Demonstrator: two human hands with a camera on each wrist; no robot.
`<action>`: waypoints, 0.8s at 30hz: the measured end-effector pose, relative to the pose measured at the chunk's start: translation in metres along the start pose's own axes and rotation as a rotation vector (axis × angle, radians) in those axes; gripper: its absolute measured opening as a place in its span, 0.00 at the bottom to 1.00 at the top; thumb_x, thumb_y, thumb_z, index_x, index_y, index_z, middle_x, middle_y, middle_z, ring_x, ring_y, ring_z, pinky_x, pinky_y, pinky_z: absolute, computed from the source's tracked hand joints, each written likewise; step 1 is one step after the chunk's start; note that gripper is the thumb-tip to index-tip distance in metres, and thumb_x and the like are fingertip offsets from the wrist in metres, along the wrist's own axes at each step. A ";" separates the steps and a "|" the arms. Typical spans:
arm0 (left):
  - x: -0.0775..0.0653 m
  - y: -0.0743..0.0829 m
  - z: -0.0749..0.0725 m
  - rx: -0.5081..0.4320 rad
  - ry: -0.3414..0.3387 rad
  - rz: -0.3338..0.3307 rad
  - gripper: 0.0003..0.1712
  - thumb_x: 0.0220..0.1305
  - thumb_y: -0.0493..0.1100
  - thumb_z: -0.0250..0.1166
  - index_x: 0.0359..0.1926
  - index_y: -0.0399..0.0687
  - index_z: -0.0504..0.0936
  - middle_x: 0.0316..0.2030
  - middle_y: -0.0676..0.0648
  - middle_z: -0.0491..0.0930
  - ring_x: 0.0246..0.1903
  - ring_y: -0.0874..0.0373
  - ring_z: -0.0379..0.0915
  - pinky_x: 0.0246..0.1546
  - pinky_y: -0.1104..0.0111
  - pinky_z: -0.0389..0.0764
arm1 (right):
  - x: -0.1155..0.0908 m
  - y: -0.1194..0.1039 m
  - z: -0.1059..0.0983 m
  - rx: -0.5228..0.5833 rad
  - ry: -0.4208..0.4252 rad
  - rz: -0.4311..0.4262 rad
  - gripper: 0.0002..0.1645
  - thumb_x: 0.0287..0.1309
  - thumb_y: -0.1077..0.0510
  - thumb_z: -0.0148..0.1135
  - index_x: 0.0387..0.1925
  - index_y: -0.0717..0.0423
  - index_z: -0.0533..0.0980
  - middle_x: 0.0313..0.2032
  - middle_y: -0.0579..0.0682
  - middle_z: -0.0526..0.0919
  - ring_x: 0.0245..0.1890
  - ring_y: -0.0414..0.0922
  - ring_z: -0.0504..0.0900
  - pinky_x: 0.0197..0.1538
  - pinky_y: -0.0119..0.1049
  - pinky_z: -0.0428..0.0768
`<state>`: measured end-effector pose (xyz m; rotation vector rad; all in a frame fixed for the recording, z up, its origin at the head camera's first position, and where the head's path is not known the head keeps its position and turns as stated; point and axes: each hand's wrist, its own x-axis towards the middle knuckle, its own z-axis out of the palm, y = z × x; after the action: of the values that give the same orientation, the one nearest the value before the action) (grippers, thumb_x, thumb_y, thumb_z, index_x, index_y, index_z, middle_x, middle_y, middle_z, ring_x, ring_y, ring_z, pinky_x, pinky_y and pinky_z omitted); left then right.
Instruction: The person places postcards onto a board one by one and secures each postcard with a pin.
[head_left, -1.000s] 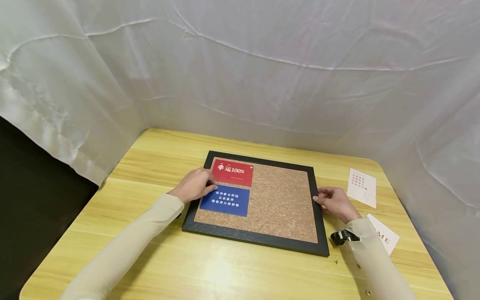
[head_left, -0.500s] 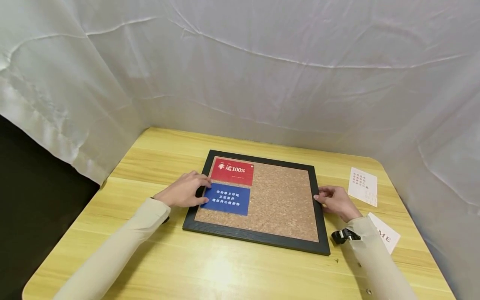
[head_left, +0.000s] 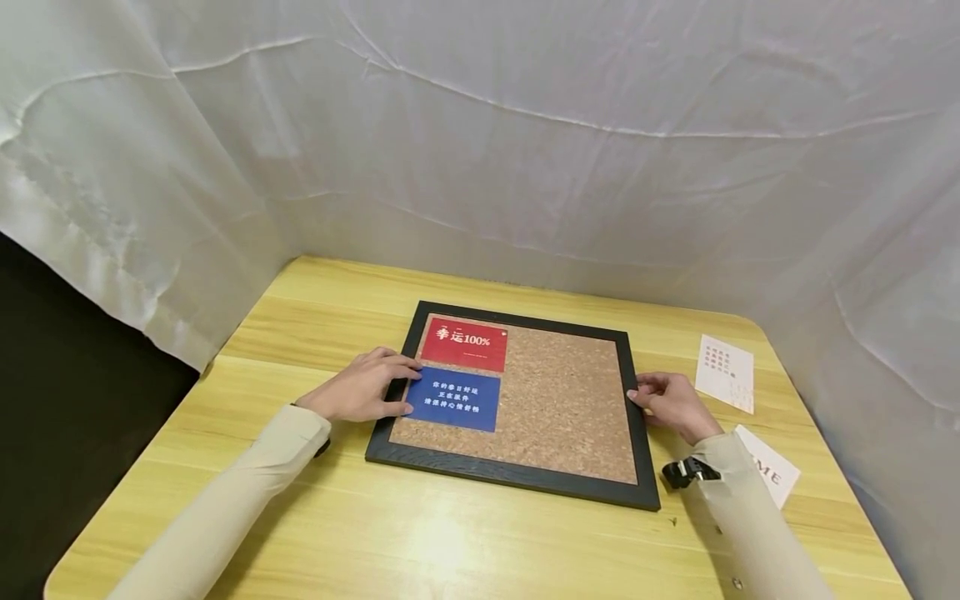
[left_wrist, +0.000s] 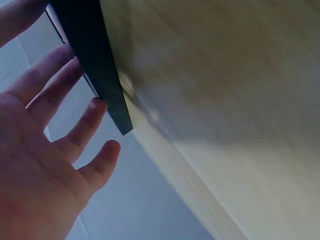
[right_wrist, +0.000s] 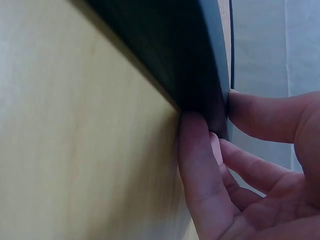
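Observation:
A cork board (head_left: 562,400) in a black frame lies flat on the table. A blue card (head_left: 459,408) with white writing rests on its left part, just below a red card (head_left: 468,348). At the blue card's left edge is my left hand (head_left: 356,390), thumb and index fingertips on its corners. The left wrist view has this hand's fingers (left_wrist: 82,125) spread and extended along the frame's side. My right hand (head_left: 671,408) pinches the frame's right side. Its thumb (right_wrist: 265,115) is on top and a fingertip is against the outer side, low near the table.
Two white printed cards, an upper card (head_left: 726,367) and a lower card (head_left: 776,475), lie right of the board, the lower partly under the right sleeve (head_left: 750,508). A tiny dark object (head_left: 673,522) is near the board's lower right corner. A white curtain (head_left: 525,167) hangs behind.
My left hand has shifted left and slightly down, from over the cards to the blue card's left edge, its thumb and index spreading apart. The right hand has stayed on the frame.

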<state>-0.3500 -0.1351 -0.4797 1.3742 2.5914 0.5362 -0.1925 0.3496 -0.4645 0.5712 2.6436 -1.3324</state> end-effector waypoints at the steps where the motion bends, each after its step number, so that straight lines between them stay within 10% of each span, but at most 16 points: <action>1: 0.000 0.000 0.000 -0.005 0.000 -0.002 0.32 0.65 0.55 0.71 0.66 0.47 0.81 0.72 0.46 0.73 0.69 0.42 0.66 0.70 0.38 0.64 | 0.000 0.000 0.000 0.000 0.000 -0.001 0.32 0.72 0.61 0.60 0.70 0.74 0.65 0.47 0.58 0.78 0.41 0.42 0.80 0.44 0.38 0.88; 24: -0.005 -0.005 0.007 -0.097 -0.006 -0.009 0.33 0.68 0.56 0.70 0.68 0.47 0.78 0.74 0.46 0.70 0.70 0.44 0.61 0.70 0.44 0.70 | -0.001 0.000 -0.005 0.008 -0.044 0.002 0.31 0.74 0.59 0.59 0.69 0.74 0.66 0.51 0.62 0.80 0.44 0.41 0.83 0.48 0.41 0.88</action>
<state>-0.3491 -0.1403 -0.4885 1.3306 2.5296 0.6468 -0.1911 0.3536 -0.4614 0.5381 2.6029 -1.3405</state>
